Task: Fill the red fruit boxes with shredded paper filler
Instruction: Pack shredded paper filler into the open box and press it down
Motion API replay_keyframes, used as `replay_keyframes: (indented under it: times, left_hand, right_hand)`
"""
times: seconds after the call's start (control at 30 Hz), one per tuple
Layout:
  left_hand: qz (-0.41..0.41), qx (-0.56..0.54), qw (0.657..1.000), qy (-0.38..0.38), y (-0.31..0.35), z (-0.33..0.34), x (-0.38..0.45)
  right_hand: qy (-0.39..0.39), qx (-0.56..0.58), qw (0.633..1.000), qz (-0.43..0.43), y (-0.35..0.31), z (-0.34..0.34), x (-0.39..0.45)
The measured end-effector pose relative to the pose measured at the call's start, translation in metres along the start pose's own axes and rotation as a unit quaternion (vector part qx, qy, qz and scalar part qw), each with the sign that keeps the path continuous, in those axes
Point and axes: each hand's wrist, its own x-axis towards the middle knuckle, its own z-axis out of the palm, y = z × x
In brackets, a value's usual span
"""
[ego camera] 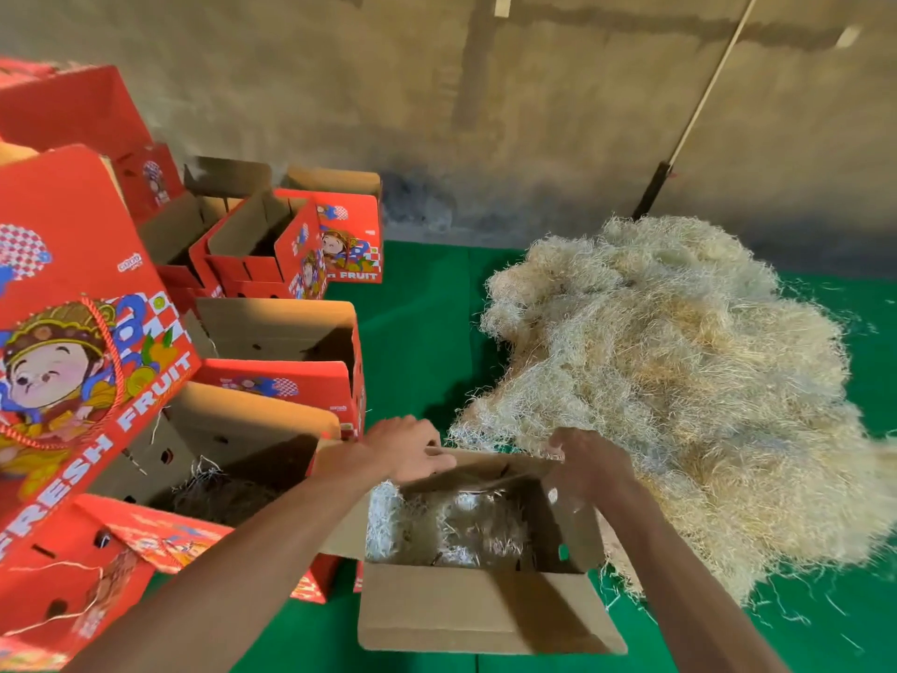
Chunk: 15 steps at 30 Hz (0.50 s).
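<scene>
Both hands on the open box (485, 609): left hand (412, 446) and right hand (589, 461) each gripping a far flap, paper pile (679, 361) at 2 o'clock.

Packing room: stacked fruit boxes (272, 332), filler heap (670, 371), bare wall (534, 114).

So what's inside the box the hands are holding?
Shredded paper filler lies inside the open box. The filler hides the box's bottom.

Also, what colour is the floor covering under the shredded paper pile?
Green; the floor covering shows clearly in the head view around the shredded paper pile.
</scene>
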Motion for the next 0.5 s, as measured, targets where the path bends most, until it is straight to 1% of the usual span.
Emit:
replay_keyframes:
  times: [0.07, 0.17, 0.23, 0.27, 0.3, 0.33, 0.43, 0.47, 0.5]
  left_hand:
    - [0.014, -0.013, 0.999, 0.031, 0.002, -0.015, 0.004]
    - [0.025, -0.037, 0.996, 0.071, 0.0, -0.045, 0.009]
    - [0.033, -0.034, 0.996, 0.077, -0.003, -0.062, 0.012]
    - [0.037, -0.03, 0.996, 0.072, -0.003, -0.067, 0.013]
    - [0.04, -0.033, 0.997, 0.065, -0.004, -0.069, 0.013]
    - [0.041, -0.039, 0.997, 0.057, -0.005, -0.069, 0.012]
    - [0.049, -0.08, 0.995, 0.019, -0.009, -0.056, 0.006]
    - [0.054, -0.099, 0.994, 0.001, -0.011, -0.049, 0.004]
    - [0.06, -0.114, 0.992, -0.015, -0.012, -0.041, 0.001]
  right_hand:
    - [0.036, 0.044, 0.998, 0.005, 0.009, -0.02, 0.007]
    - [0.122, 0.108, 0.987, 0.012, 0.021, -0.05, 0.014]
    - [0.162, 0.152, 0.975, 0.014, 0.026, -0.061, 0.018]
    - [0.162, 0.171, 0.972, 0.018, 0.029, -0.064, 0.02]
    - [0.15, 0.193, 0.969, 0.034, 0.032, -0.065, 0.021]
    - [0.122, 0.227, 0.965, 0.051, 0.036, -0.067, 0.023]
    - [-0.003, 0.333, 0.934, 0.129, 0.043, -0.065, 0.02]
    - [-0.055, 0.35, 0.925, 0.137, 0.043, -0.059, 0.016]
    - [-0.096, 0.337, 0.928, 0.123, 0.044, -0.052, 0.011]
